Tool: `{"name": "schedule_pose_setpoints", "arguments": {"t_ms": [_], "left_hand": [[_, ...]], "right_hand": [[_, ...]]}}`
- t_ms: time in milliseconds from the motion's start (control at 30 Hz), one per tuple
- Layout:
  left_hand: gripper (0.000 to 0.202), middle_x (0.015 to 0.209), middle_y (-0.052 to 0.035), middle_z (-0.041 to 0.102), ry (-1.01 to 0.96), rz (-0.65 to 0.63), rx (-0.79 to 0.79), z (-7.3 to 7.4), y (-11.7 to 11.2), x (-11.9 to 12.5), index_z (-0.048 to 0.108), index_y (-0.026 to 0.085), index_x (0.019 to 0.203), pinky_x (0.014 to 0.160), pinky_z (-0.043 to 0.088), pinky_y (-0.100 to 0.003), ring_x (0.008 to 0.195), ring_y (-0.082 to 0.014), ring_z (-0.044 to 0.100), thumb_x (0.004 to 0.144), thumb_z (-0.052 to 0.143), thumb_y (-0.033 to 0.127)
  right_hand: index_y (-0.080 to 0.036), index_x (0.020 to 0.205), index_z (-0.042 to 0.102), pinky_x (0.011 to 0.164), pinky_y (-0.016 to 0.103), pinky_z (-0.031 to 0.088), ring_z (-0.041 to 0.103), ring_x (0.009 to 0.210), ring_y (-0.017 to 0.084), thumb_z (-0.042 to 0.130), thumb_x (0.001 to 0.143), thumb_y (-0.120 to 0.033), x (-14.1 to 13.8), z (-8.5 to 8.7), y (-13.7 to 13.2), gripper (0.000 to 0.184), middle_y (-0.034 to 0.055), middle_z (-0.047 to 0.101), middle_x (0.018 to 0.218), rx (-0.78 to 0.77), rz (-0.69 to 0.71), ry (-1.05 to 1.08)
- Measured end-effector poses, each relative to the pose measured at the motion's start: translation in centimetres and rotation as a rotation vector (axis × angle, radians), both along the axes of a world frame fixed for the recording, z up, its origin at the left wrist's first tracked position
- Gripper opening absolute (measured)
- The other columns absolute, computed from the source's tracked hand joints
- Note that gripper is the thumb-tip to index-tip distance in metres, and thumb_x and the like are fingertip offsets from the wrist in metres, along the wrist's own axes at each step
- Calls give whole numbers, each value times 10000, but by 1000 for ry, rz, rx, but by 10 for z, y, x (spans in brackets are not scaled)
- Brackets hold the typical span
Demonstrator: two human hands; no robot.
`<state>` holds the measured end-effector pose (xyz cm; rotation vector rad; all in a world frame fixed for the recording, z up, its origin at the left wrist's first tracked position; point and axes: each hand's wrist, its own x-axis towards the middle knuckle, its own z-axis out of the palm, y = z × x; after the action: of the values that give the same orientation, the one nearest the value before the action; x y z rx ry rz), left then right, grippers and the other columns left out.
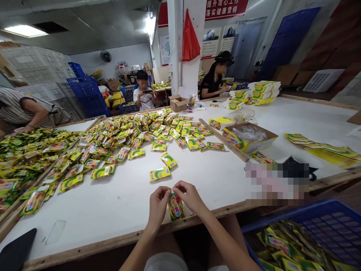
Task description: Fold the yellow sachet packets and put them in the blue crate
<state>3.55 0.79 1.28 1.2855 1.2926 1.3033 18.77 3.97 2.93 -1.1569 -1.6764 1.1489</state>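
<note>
My left hand [158, 205] and my right hand [189, 195] both pinch the top edge of one small yellow packet [176, 206] at the near edge of the white table [113, 210]. The packet lies flat between my hands, printed in red and green. Two loose yellow packets [160, 173] [169, 160] lie just beyond my fingers. A wide heap of the same packets [135, 131] spreads across the table's middle and left.
An open cardboard box [249, 137] and a wooden stick [224, 140] lie to the right. A blue crate [304, 235] with packets stands at lower right. Stacked flat cards [329, 150] lie far right. A person in stripes [25, 113] leans in at left; two people sit at the far end.
</note>
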Motion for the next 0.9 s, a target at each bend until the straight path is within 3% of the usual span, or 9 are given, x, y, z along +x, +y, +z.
{"name": "schedule_pose_setpoints", "arguments": {"t_ms": [167,267,333,433,500,567,700,800,900], "left_hand": [[264,910,-84,646,20,-125,24,3,-12,0,674,136,907,796,459,-296,874,-193,590,836,581,373],[236,1015,-90,630,173,-181,138,6,-4,-6,686,170,942,856,444,-316,977,-207,574,869,532,335],[270,1155,-93,586,330,-154,209,4,15,-19,632,192,1097,926,410,-346,1092,-219,528,869,518,280],[621,1364,-120,429,641,-60,219,-4,55,-49,429,168,1327,1042,288,-426,1267,-273,378,734,615,167],[730,1344,-144,440,830,-86,156,-8,76,-67,375,144,1348,1005,314,-443,1227,-301,407,668,643,147],[602,1185,-120,558,890,-135,135,-6,85,-76,449,158,1266,900,384,-415,1064,-284,512,692,629,190],[236,943,-73,616,901,-191,263,22,64,-64,600,194,992,813,400,-354,898,-231,542,782,565,295],[174,858,-65,606,864,-285,309,46,38,-46,631,193,893,720,413,-291,811,-191,544,822,532,317],[168,812,-44,601,709,-326,209,50,22,-35,608,186,914,644,406,-253,704,-150,520,845,521,313]], "right_hand": [[-140,903,633,739,254,463,590,809,152,555,828,-323,0,-8,-12,213,46,646,864,-51,97,131],[-160,879,659,783,273,471,608,852,175,555,817,-315,19,-2,-23,197,50,656,888,-13,21,100],[-181,854,670,795,280,470,608,859,186,537,818,-364,54,10,-32,229,49,657,887,55,-114,-25],[-210,844,678,775,306,477,609,837,208,520,796,-492,130,32,-45,327,58,656,897,103,-305,-309],[-224,795,688,789,342,478,608,856,239,573,712,-535,172,43,-53,343,66,655,891,142,-383,-468],[-232,809,685,800,360,479,604,874,249,577,693,-548,187,47,-58,354,70,651,915,150,-437,-512],[-212,912,646,819,348,481,590,912,224,499,808,-464,125,32,-54,310,83,632,981,117,-302,-351],[-227,1138,566,1017,369,366,467,1174,221,537,813,-324,50,17,-40,341,67,530,1238,201,-120,-229],[-218,1184,468,921,352,417,527,1066,194,528,802,-218,1,4,-28,387,64,566,1166,137,-14,-128]]}}
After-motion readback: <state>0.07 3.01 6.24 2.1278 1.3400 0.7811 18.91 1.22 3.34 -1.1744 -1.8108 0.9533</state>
